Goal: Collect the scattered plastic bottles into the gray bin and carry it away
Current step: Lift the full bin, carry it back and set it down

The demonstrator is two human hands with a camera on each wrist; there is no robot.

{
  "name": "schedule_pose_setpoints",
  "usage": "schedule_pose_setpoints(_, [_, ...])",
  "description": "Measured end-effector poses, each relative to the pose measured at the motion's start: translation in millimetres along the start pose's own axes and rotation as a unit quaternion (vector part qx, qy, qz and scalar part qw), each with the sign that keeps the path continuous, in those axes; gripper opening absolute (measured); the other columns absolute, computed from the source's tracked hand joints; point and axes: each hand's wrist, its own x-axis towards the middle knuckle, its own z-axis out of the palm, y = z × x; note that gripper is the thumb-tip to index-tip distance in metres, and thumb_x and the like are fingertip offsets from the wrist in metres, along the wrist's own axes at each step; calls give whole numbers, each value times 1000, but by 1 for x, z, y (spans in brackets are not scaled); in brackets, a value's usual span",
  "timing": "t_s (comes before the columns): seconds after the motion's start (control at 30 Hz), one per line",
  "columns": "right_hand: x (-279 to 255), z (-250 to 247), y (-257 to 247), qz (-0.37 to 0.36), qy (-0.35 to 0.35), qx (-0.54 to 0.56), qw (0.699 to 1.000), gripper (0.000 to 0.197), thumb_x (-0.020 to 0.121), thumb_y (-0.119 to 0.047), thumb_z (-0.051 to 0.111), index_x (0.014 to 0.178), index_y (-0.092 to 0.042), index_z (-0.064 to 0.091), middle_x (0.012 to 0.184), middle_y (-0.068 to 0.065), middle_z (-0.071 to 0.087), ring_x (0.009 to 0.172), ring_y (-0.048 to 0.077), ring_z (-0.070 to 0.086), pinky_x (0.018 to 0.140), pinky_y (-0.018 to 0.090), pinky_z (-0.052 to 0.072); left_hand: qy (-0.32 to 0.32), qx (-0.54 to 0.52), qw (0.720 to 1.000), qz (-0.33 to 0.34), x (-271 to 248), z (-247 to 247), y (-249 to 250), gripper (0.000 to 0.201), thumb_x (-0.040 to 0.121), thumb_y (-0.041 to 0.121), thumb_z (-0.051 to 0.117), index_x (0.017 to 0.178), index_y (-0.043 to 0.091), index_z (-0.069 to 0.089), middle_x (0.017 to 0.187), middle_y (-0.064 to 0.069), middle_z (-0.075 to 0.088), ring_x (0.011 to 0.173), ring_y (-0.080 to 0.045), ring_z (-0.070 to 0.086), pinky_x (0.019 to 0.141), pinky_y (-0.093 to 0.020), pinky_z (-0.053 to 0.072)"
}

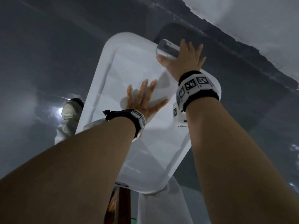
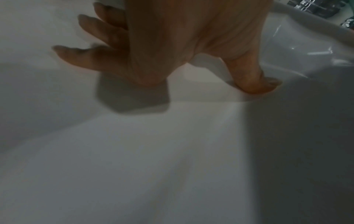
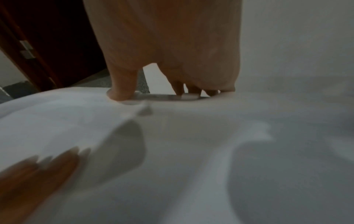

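A pale gray bin (image 1: 103, 81) stands on the dark floor below me, seen from above. My right hand (image 1: 176, 52) holds a clear plastic bottle (image 1: 167, 48) between thumb and fingers over the bin's far right rim. The right wrist view shows the thumb and fingers (image 3: 191, 89) around the clear bottle (image 3: 162, 97) at the rim. My left hand (image 1: 153, 94) is spread flat inside the bin, fingers straight, holding nothing. In the left wrist view its thumb (image 2: 254, 81) presses on the bin's inner surface (image 2: 172, 151).
A shoe (image 1: 72, 107) and pale trouser leg stand against the bin's left side. A pale ledge with a ragged dark edge (image 1: 258, 21) runs across the upper right. Shiny crinkled plastic (image 2: 316, 6) lies beyond the bin's rim. A dark brown door (image 3: 47, 45) is nearby.
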Motion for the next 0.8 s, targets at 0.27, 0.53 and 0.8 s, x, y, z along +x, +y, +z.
schedule_pose_setpoints(0.27, [-7, 3, 1, -35, 95, 59, 993, 66, 78, -46, 73, 138, -28, 51, 134, 4, 36, 128, 22, 41, 122, 42, -3, -35, 8, 999, -31, 0, -6, 6, 158, 48, 37, 87, 106, 44, -60, 128, -18, -60, 121, -44, -50, 95, -75, -19])
schedule_pose_setpoints(0.53, [-7, 3, 12, -69, 90, 20, 993, 36, 102, -36, 42, 137, -39, 51, 130, -4, 60, 119, 22, 55, 91, 31, 44, -54, 22, 997, -44, 0, -8, 10, 140, 61, 40, 79, 117, 42, -50, 132, -21, -56, 126, -46, -44, 99, -76, -11])
schedule_pose_setpoints(0.8, [-11, -2, 8, -67, 78, -19, 994, 48, 93, -46, 57, 140, -39, 46, 127, -7, 60, 118, 19, 56, 81, 26, 41, -41, 15, 998, -41, 0, -6, 9, 138, 64, 40, 77, 116, 42, -50, 135, -20, -54, 127, -46, -43, 100, -76, -10])
